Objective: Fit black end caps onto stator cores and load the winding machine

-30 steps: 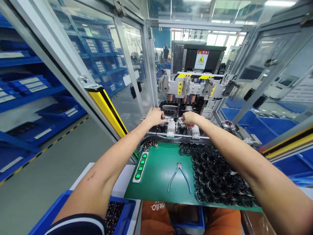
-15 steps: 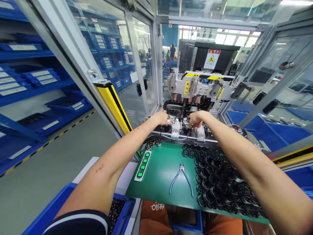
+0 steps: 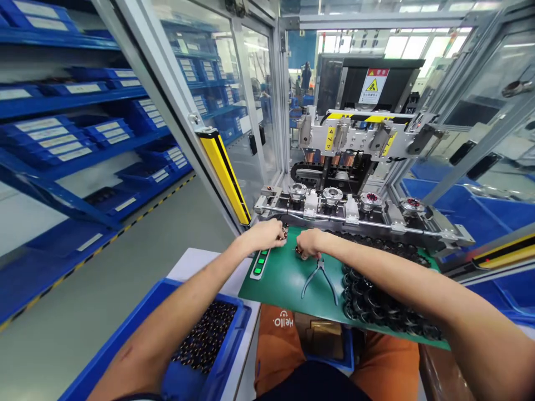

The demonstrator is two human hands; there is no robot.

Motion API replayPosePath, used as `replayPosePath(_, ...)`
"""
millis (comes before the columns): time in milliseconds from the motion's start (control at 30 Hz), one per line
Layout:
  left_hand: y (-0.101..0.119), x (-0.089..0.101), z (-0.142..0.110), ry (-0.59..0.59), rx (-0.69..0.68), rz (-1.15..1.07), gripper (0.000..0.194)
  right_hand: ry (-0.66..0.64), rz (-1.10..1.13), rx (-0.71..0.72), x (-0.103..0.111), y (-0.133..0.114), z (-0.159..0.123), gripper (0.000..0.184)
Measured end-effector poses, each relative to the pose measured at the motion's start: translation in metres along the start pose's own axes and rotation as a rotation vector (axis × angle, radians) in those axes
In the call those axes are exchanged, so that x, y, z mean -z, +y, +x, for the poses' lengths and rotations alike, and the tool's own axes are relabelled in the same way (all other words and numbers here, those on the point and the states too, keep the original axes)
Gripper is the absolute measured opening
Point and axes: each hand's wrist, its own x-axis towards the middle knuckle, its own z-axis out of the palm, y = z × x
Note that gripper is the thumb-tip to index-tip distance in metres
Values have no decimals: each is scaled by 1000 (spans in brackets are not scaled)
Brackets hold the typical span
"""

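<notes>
Above the green mat (image 3: 288,284), my left hand (image 3: 266,235) is closed around a copper-wound motor stator (image 3: 285,230), whose edge shows at the fingertips. My right hand (image 3: 310,243) is closed on another copper-wound stator (image 3: 298,252), mostly covered by the fingers. Just below that hand lies a pair of cutting pliers (image 3: 320,265) with its handles spread. A strip of green lit buttons (image 3: 259,269) sits beneath my left hand. Behind the hands, the winding machine's round holders stand in a row; the two left holders (image 3: 332,194) show bare metal, the two right holders (image 3: 371,200) carry dark red parts.
Many black rings (image 3: 376,298) cover the mat's right side. At lower left, a blue bin (image 3: 240,328) holds many small copper-wound parts. A yellow light-curtain post (image 3: 225,178) rises at the left of the machine opening, and blue shelves (image 3: 54,106) stand farther left.
Both hands have drawn back from the machine's two left holders to above the mat, each with a stator in it. Those holders are now uncovered. The view has shifted.
</notes>
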Motion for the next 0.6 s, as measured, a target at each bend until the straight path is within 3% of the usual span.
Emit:
replayPosePath(100, 19, -37, -22, -105, 31, 3, 24, 26, 10, 39, -11, -6, -2, 49)
replayPosePath(200, 28, -39, -31, -99, 43, -5, 22, 100, 79, 67, -9, 18, -29, 49)
replayPosePath(300, 32, -8, -27, -2, 20, -27, 28, 239, 160, 10, 8, 73, -78, 49)
replayPosePath(400, 47, 39, 0, 153, -52, -66, 28, 387, 217, -158, 29, 153, -135, 48)
replayPosePath(500, 82, 82, 55, 293, -146, -89, 26, 483, 254, -380, 37, 236, -181, 45)
replayPosePath(600, 131, 108, 126, 368, -193, -62, 30, 504, 300, -540, 24, 300, -201, 44)
